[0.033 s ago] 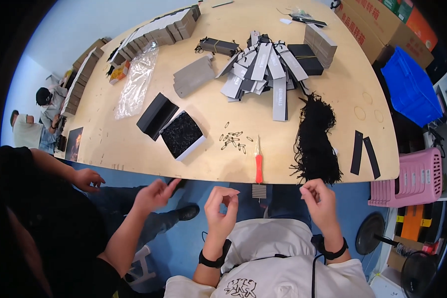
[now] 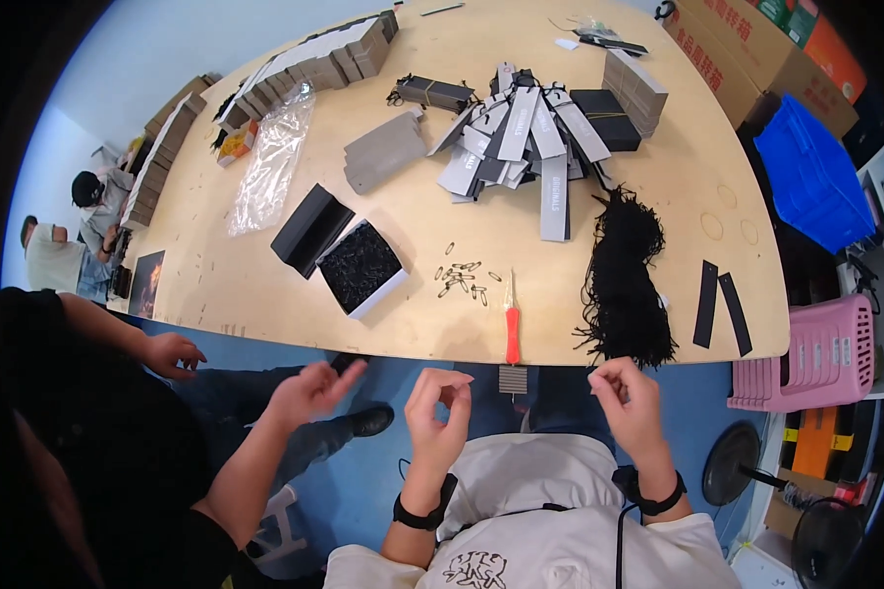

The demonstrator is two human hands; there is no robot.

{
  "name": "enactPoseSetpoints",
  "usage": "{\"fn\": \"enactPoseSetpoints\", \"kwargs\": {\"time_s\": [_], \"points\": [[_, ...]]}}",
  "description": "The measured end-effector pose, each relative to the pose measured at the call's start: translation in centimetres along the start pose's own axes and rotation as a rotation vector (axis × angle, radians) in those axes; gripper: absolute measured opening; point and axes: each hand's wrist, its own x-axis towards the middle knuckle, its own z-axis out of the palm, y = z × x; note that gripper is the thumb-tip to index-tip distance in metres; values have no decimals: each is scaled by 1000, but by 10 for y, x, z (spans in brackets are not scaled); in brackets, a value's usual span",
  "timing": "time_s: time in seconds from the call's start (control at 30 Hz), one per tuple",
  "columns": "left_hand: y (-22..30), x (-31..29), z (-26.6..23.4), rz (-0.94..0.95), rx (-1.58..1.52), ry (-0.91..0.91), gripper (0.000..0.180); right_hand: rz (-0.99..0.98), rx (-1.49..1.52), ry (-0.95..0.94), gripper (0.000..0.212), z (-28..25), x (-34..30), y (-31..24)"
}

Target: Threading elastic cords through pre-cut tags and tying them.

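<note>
Both of the person's hands are held up in front of the chest, below the near edge of the light wooden table point(image 2: 265, 285). The left hand point(image 2: 434, 412) is curled, thumb and forefinger drawn close together in a narrow pinch; whether anything thin is held between them cannot be told. The right hand point(image 2: 627, 402) is likewise loosely curled, its fingertips bunched, and nothing can be made out in it. A dark band is worn on each wrist.

Nearest to the hands, a small ribbed grey card point(image 2: 513, 379) is seen at the table edge between them, and just above it a slim tool with an orange-red handle point(image 2: 512, 329) lies on the table, its metal tip pointing away from the person. A scatter of small metal safety pins point(image 2: 462, 278) lies just left of that tip. A bundle of black tasselled strings point(image 2: 624, 280) is laid to the right of the tool, reaching the table edge above the right hand. An open white box filled with small black items point(image 2: 361, 266) sits to the left of the pins, with a black lid point(image 2: 309, 231) beside it. Farther back, a heap of grey and black paper tags point(image 2: 525, 142) is spread.

At the left, another person's two hands point(image 2: 309, 393) are held open beside the table.
</note>
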Motion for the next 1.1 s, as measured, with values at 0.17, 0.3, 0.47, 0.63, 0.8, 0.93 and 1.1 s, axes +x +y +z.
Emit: {"fn": "enactPoseSetpoints", "kwargs": {"time_s": [0.17,0.3,0.47,0.63,0.8,0.93,1.1], "points": [[-5,6,-1,18,55,17,14,-34,44,-81,6,12,-3,-5],[-1,13,-3,-56,82,41,17,18,152,-177,7,14,-6,-6],[4,35,9,171,512,87,27,57,205,-262,7,15,-7,-7],[3,56,27,137,655,40,33,22,147,-286,7,15,-6,-7],[1,68,43,78,759,71,23,4,148,-267,7,14,-6,-6],[-2,75,53,35,819,101,19,4,156,-264,8,15,-7,-3],[-5,77,55,49,822,69,17,-2,144,-264,8,12,-8,-1]]}}
